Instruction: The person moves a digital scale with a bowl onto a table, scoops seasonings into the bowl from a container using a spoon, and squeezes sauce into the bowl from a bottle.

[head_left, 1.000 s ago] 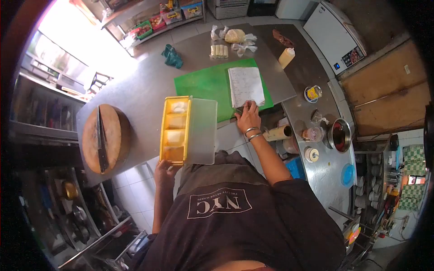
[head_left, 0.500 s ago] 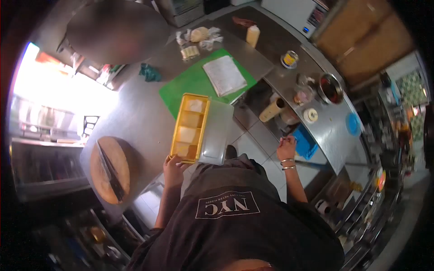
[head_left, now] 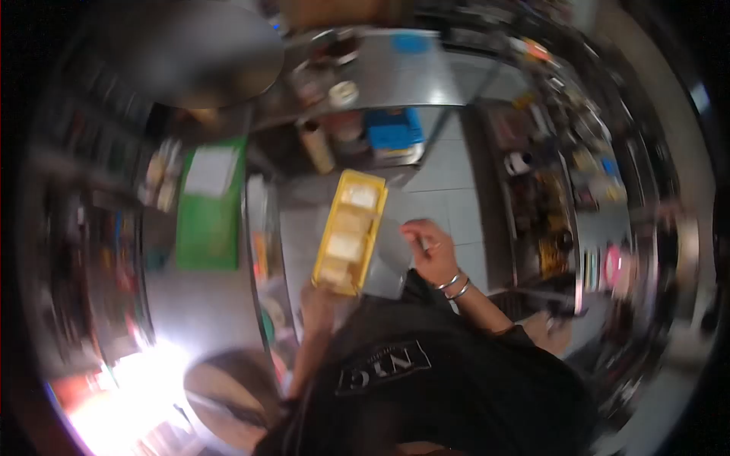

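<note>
My left hand (head_left: 318, 302) is closed on the near end of a yellow compartment container (head_left: 368, 254). Its several compartments hold pale white and cream-coloured contents, whose kind I cannot make out. A clear lid (head_left: 389, 262) hangs open along the right side of the container. To the right of this lid is my right hand (head_left: 432, 254), with fingers curled in towards the thumb and two metal bangles on the wrist. Blur hides whether anything small is between those fingers.
At left, a green cutting board (head_left: 207, 235) bears white paper (head_left: 211, 171). A knife (head_left: 236, 410) lies on a round wooden board (head_left: 209, 387) at lower left. Ahead stands a steel table (head_left: 388, 68), with a blue container (head_left: 395, 131) below it. Shelves (head_left: 525, 190) line the right.
The view has swung to the right, towards the steel table and the shelves. My left hand has carried the yellow container along, and my right hand has come closer to its lid.
</note>
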Available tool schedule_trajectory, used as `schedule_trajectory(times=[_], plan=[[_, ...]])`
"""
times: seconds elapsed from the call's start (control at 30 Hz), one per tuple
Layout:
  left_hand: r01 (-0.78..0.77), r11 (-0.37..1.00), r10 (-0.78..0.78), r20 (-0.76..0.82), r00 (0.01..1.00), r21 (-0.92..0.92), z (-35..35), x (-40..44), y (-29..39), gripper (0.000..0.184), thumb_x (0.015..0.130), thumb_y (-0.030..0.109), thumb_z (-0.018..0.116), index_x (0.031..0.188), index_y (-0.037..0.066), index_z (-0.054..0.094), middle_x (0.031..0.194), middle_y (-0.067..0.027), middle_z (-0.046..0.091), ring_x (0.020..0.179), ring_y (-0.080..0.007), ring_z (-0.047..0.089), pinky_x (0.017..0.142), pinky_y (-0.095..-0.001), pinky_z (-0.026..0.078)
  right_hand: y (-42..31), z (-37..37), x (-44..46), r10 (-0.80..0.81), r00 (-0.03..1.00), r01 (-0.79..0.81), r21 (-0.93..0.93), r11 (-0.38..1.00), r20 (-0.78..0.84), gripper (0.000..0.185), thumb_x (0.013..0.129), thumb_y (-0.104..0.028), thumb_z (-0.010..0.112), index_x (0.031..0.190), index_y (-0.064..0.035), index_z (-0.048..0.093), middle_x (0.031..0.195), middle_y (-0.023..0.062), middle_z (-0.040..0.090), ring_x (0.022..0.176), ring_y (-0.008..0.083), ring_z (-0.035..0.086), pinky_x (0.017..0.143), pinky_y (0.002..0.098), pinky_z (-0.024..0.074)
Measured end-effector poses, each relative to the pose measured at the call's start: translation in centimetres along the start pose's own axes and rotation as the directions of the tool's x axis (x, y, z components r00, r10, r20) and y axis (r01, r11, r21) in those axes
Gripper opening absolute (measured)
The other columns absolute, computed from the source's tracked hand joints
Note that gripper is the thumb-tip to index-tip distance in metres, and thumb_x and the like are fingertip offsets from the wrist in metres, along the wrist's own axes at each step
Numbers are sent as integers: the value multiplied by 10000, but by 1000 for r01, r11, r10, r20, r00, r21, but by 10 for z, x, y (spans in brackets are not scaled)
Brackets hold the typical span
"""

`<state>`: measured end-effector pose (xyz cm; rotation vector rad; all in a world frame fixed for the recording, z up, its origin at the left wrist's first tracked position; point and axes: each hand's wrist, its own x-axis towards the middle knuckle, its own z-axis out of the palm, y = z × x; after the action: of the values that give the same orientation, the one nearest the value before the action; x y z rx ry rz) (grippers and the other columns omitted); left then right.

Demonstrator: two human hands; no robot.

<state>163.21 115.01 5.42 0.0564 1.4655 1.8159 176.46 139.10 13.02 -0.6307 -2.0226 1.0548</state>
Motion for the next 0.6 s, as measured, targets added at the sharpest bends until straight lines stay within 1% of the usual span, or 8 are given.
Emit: schedule_trajectory(times=[0.07,0.1,0.17,0.2,0.23,0.27,0.47,0.6], plan=[[-76,952,9,220,975,297,14,-10,-18,369,834,53,529,1197,-17,534,1144,-173,630,1020,-312,655,843,-470,582,2,-32,-41,44,997,-46,35,998,60,98,916,-82,620,991,-37,664,957,125,682,868,284,648,759,352,518],[-156,896,14,326,945,415,31,-19,-18,378,840,61,524,1212,-9,523,1143,-165,626,1033,-308,645,853,-468,575,4,-48,-57,73,997,-73,6,997,-39,98,916,-82,620,991,-37,664,957,125,682,868,284,648,759,352,518],[-89,916,-65,365,929,390,56,-33,-9,244,891,75,514,1084,-4,641,1103,-116,645,969,-277,670,818,-394,578,7,-69,-79,5,997,-17,-149,989,-82,171,876,-1,635,1040,-42,659,936,118,666,848,282,646,737,342,518],[-94,907,-96,418,904,411,65,-35,-15,244,891,75,514,1084,-4,641,1103,-116,645,969,-277,670,818,-394,578,9,-84,-92,-3,996,-15,-207,978,-86,202,870,-3,644,1068,-40,648,933,126,664,845,298,636,743,357,518],[117,964,-208,397,894,241,67,-33,-21,263,879,60,515,1111,-7,620,1089,-122,650,961,-273,672,821,-399,577,7,-92,-104,9,991,-40,-229,973,-133,202,870,-3,644,1068,-40,648,933,126,664,845,298,636,743,357,518],[324,944,-320,379,868,57,74,-35,-27,288,867,44,517,1138,-9,598,1075,-128,655,952,-270,674,823,-404,576,5,-105,-115,7,986,-46,-238,970,-165,206,865,-3,647,1069,-35,646,940,123,661,847,298,632,747,362,515],[388,898,-439,360,823,208,127,-44,-67,339,843,48,532,1174,-14,574,1080,-141,657,943,-261,676,853,-408,565,10,-179,-161,-68,983,0,-368,930,-172,258,842,5,653,1098,-28,636,995,128,643,898,305,613,776,383,506],[350,909,-416,479,773,224,173,-64,-96,358,825,49,519,1175,-28,520,1093,-169,642,952,-294,671,807,-420,589,10,-229,-191,-47,957,-68,-381,922,-285,242,830,16,669,1067,-32,664,983,122,657,884,300,619,765,367,509]])
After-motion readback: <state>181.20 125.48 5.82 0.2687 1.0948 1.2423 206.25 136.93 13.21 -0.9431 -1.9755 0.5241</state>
